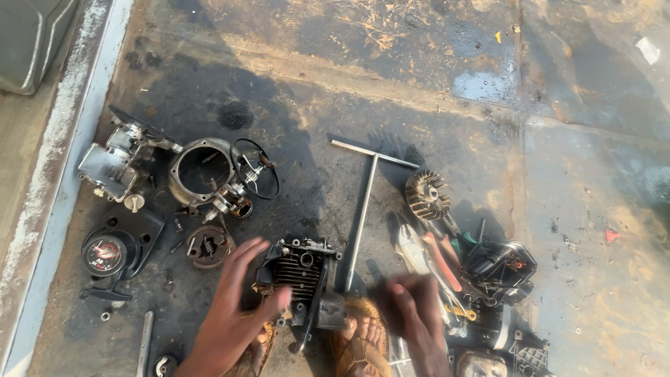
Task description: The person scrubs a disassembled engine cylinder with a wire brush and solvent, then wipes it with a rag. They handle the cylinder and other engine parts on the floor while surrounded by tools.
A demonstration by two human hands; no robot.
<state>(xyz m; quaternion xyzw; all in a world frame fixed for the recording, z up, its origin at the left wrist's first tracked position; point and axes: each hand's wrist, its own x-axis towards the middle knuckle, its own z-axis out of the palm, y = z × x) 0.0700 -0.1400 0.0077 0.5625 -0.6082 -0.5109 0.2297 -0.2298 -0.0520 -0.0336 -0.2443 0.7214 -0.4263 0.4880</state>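
- The left hand (234, 307) is laid against the left side of a finned engine cylinder block (301, 279), fingers spread and open over it; contact is made, but a closed grip is not shown.
- The right hand (417, 314) is blurred, just right of the block and apart from it. Nothing is seen in it; whether it is open or closed cannot be told.
- The two hands are held apart, with the block and a sandalled foot (363, 342) between them.
- The block is found low at the centre of the view, on the oil-stained floor (391, 63), its fins facing the camera and several parts already absent from it.
- A long T-handle wrench (364, 209) lies just beyond the block, its foot near the block's right edge.
- To the right, a finned flywheel (427, 195), pliers (436, 258) and a black housing (499, 269) are noted in a close heap.
- To the left, a round crankcase cover (204, 171), a carburettor assembly (115, 164), a clutch piece with spring (208, 246) and a black recoil starter cover (115, 251) are laid out separately.
- Judgement: dismantling appears well advanced, most major assemblies being already separated and spread about; work on the cylinder block itself appears to remain.
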